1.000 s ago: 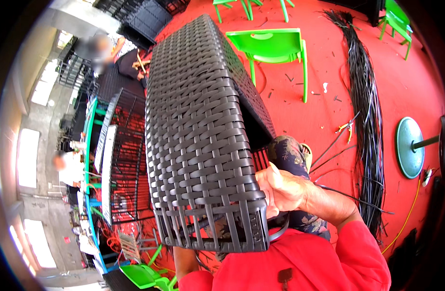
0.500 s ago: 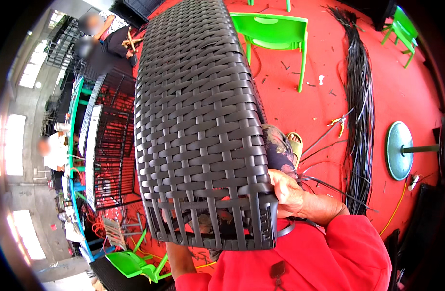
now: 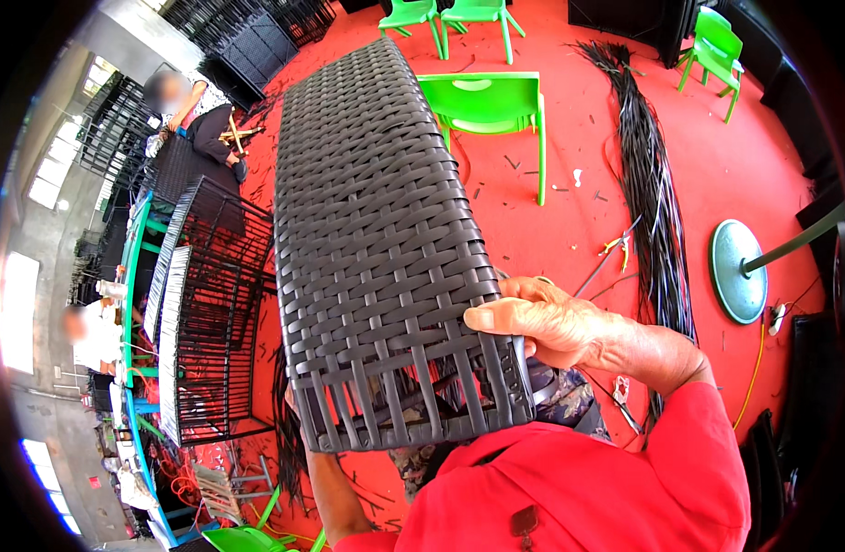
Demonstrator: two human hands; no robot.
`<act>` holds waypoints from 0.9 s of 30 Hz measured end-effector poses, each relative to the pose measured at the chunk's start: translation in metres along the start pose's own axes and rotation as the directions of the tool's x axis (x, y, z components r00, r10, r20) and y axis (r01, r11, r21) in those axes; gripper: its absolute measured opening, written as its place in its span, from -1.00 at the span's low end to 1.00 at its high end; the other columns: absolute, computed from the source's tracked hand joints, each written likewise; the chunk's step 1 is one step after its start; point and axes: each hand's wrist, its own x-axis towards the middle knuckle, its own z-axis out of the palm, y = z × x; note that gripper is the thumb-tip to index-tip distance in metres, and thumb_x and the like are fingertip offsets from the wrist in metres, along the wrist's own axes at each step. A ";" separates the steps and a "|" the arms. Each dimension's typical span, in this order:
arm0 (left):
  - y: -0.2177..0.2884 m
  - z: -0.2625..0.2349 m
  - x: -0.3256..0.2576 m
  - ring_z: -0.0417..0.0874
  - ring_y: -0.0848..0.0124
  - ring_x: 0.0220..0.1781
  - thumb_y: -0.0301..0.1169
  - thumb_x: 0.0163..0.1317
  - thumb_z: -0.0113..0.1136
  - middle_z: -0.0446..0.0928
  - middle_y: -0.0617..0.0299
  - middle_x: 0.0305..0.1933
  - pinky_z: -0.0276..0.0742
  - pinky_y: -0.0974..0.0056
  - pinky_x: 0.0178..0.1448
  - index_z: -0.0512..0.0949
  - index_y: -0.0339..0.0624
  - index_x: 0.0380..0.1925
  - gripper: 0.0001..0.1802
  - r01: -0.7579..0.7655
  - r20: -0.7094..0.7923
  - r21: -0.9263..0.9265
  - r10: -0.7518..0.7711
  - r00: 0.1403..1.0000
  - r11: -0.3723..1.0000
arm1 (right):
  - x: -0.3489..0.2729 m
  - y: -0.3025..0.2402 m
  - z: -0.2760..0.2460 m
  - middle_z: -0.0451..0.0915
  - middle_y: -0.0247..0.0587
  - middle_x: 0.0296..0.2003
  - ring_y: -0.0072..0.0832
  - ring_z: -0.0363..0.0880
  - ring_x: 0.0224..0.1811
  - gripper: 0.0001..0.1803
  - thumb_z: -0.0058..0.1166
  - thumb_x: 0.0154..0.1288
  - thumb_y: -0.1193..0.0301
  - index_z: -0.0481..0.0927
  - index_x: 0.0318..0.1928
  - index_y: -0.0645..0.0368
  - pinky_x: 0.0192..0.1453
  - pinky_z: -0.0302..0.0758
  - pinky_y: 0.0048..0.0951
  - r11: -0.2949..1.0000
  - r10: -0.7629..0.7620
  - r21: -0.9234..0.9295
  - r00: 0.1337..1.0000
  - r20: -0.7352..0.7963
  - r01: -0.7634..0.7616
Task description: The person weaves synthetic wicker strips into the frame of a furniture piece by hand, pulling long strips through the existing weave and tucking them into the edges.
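Note:
A long black woven plastic-rattan furniture piece [image 3: 376,221] stands in front of me, stretching away toward the far side. Its flat strips are woven closely over most of the face, while at the near end lengthwise strips run bare with open gaps between them. My right hand [image 3: 547,322] grips the right edge near that end, thumb lying on top of the weave and fingers bent underneath. On the near left, my left forearm [image 3: 340,492] rises behind the piece; the left hand's fingers are hidden there.
A green chair [image 3: 491,110] stands beyond the piece. Right of it lies a long bundle of black strips [image 3: 648,184], with yellow-handled pliers [image 3: 620,244] nearby. Farther right is a round green stand base [image 3: 740,271]. Black metal frames [image 3: 215,322] stand left, and two people sit beyond.
The woven piece now shows lower and more of its far end is visible. My right hand has come up over its edge, with the thumb on top. The whole view has shifted.

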 end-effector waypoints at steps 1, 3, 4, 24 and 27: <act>-0.001 0.000 0.003 0.48 0.16 -0.12 -0.63 -0.02 0.03 0.44 0.03 -0.18 0.37 0.19 -0.02 0.45 -0.31 -0.18 -0.69 -0.008 0.003 -0.002 0.008 1.000 1.000 | -0.001 -0.003 0.007 0.50 -0.55 -0.45 -0.84 0.24 -0.60 -0.67 0.08 0.24 0.16 0.51 -0.18 0.16 -0.62 0.12 -0.73 0.999 -0.006 -0.041 0.999 -0.042 0.004; 0.000 -0.006 0.009 0.48 0.16 -0.12 -0.63 -0.02 0.03 0.45 0.03 -0.17 0.37 0.19 -0.01 0.45 -0.31 -0.18 -0.68 -0.021 0.008 -0.001 0.021 1.000 1.000 | 0.002 0.004 0.004 0.53 -0.48 -0.42 -0.82 0.32 -0.58 -0.59 0.05 0.25 0.09 0.51 -0.14 0.20 -0.57 0.24 -0.74 0.995 -0.056 -0.087 0.998 -0.035 0.053; 0.004 -0.011 0.011 0.48 0.16 -0.11 -0.63 -0.02 0.03 0.45 0.03 -0.17 0.37 0.19 -0.01 0.45 -0.31 -0.18 -0.68 -0.026 0.006 0.007 0.026 1.000 1.000 | 0.000 0.006 0.001 0.54 -0.45 -0.41 -0.82 0.34 -0.56 -0.55 0.04 0.25 0.06 0.50 -0.13 0.21 -0.55 0.27 -0.74 0.995 -0.064 -0.081 0.998 -0.006 0.063; -0.002 0.006 -0.011 0.48 0.16 -0.04 -0.67 -0.03 0.02 0.46 0.02 -0.12 0.37 0.20 0.07 0.46 -0.32 -0.14 -0.64 0.017 0.013 -0.041 -0.016 1.000 0.999 | 0.000 0.048 -0.023 0.51 -0.29 -0.15 -0.68 0.45 -0.41 -0.29 0.10 0.21 0.18 0.18 0.24 0.32 -0.38 0.38 -0.67 0.928 -0.326 0.209 0.944 0.050 0.310; 0.000 0.002 -0.010 0.48 0.16 -0.03 -0.68 -0.04 0.02 0.46 0.02 -0.11 0.37 0.20 0.08 0.47 -0.32 -0.14 -0.63 0.018 0.023 -0.051 -0.017 1.000 0.999 | -0.010 0.032 -0.014 0.49 -0.20 -0.03 -0.55 0.53 -0.16 -0.31 0.09 0.22 0.20 0.19 0.23 0.36 -0.08 0.47 -0.50 0.947 -0.259 0.216 0.963 0.079 0.237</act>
